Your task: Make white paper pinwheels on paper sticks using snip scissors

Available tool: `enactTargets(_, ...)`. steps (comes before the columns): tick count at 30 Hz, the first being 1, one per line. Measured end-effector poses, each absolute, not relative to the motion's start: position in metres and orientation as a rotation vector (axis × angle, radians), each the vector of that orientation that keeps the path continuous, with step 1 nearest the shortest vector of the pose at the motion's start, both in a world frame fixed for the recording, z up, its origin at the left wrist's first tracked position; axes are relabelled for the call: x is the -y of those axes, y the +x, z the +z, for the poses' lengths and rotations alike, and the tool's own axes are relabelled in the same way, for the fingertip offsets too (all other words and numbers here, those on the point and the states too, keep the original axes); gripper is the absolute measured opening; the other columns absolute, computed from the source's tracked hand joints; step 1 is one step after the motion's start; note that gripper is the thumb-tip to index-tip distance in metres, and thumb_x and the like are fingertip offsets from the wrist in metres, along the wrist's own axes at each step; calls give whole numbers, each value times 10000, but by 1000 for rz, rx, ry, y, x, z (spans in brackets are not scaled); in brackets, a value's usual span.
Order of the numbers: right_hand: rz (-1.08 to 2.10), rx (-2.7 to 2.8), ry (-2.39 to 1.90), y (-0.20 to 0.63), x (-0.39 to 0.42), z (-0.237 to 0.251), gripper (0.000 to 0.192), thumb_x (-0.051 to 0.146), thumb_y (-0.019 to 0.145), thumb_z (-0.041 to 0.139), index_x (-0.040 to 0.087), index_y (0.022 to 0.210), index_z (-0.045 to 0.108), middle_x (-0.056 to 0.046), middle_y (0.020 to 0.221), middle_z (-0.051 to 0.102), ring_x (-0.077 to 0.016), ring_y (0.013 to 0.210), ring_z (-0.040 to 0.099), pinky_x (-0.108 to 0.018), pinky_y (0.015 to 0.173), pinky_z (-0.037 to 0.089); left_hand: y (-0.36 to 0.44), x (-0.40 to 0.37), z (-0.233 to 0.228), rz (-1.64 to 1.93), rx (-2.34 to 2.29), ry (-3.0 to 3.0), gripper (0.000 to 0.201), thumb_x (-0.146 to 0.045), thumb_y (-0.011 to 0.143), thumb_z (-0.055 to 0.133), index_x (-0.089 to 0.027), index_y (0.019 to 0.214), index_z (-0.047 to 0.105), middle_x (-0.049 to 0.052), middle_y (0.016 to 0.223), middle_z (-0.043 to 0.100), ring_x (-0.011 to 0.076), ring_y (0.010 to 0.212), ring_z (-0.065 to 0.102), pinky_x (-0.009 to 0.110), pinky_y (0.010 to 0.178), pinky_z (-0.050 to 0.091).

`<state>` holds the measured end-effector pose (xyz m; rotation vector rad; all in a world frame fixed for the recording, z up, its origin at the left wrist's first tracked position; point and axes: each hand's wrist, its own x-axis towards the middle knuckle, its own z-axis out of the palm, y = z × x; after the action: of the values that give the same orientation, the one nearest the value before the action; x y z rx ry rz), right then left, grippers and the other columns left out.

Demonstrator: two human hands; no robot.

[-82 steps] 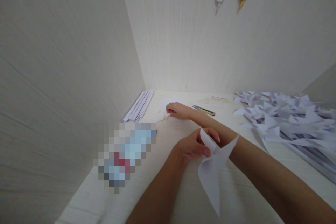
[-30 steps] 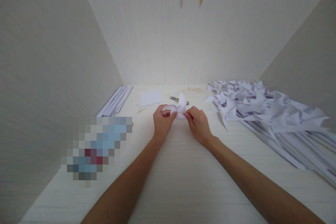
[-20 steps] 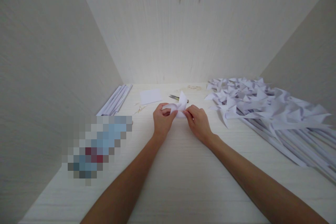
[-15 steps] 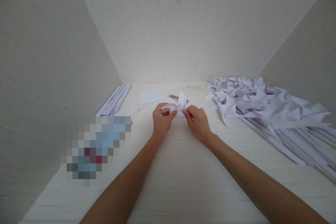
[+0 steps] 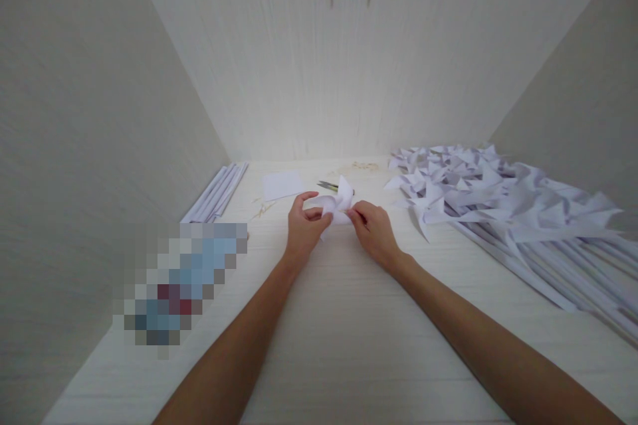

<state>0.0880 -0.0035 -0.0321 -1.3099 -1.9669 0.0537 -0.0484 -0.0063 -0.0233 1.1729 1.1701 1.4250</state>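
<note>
At the lower left of the frame lay a pixelated object (image 5: 192, 279), its identity hidden, and just beyond it, at the left edge of the tabletop (image 5: 339, 332), a bundle of paper rolls (image 5: 216, 194). Thin, pale scraps (image 5: 262, 207) were strewn to the right of these, near a flat white sheet (image 5: 282, 185). At the centre of the frame the left hand (image 5: 305, 229) held a white paper pinwheel (image 5: 341, 200) by its left side, the thumb pressed on the front and the fingers curled behind. A cutting tool (image 5: 327, 185) lay behind the pinwheel, partly covered by its upright blade. The right hand (image 5: 373, 229) pinched the pinwheel near its middle, right side, between thumb and fingertips; whether it also gripped something thin could not be told. The paper seemed very light and springy, likely to crease or tear under a hard squeeze, so the layered centre looked the surest hold and the curled blade tips the poorest. Across the right of the frame spread a heap of similar pinwheels (image 5: 498, 192), with long paper sticks (image 5: 558, 272) slanting toward the lower right.
</note>
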Motion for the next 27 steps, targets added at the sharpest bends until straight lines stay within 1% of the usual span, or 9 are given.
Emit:
enactTargets(11,107,1950,-1299,89,3,-32,263,218,804,405,185,546,445,-6,561,509,-131,526,425,-250,525,278,-51,6,-23,1395,-1126,1154,538,-171,518,652,-158,1015,446,-20,564,622,106,497,570,195,491,418)
enactTargets(20,119,1958,-1287,90,3,-33,248,204,794,413,184,549,447,-7,569,517,-131,541,440,-249,537,290,-53,5,-24,1376,-1133,1182,542,-201,515,661,-157,1012,450,-50,519,579,98,466,548,192,470,404)
enactTargets(27,46,2018,-1300,89,4,-32,259,208,808,412,182,553,451,-12,578,534,-135,541,443,-257,538,264,-51,3,-25,1399,-1161,1210,500,-184,522,645,-162,981,447,-68,488,550,90,441,520,182,454,375)
